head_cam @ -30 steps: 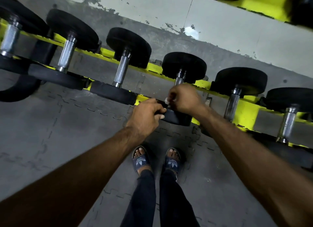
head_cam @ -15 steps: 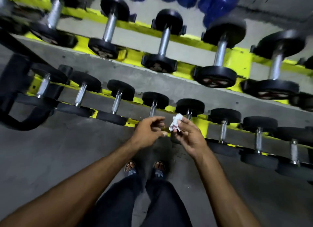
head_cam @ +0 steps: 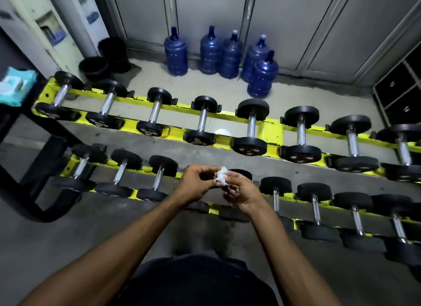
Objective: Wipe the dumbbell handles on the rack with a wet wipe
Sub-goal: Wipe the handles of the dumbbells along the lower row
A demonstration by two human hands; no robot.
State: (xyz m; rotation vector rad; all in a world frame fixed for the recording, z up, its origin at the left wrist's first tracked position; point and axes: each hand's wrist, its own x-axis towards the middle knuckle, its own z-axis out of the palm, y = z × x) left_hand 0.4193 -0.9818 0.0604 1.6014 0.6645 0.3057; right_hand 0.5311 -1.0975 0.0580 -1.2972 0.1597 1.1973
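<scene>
Pinching wipe [head_cam: 221, 177] betw. left hand [head_cam: 196, 185] & right hand [head_cam: 242, 194], above rack [head_cam: 273, 132]

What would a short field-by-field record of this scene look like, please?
wet wipe: white, crumpled, between both hands
left hand: pinches the wipe
right hand: pinches the wipe
rack: yellow, two tiers; hands in front of the lower tier
dumbbells: black heads, metal handles, on both tiers
water bottles: five, blue, on the floor behind the rack
wipes pack: teal, far left
</scene>
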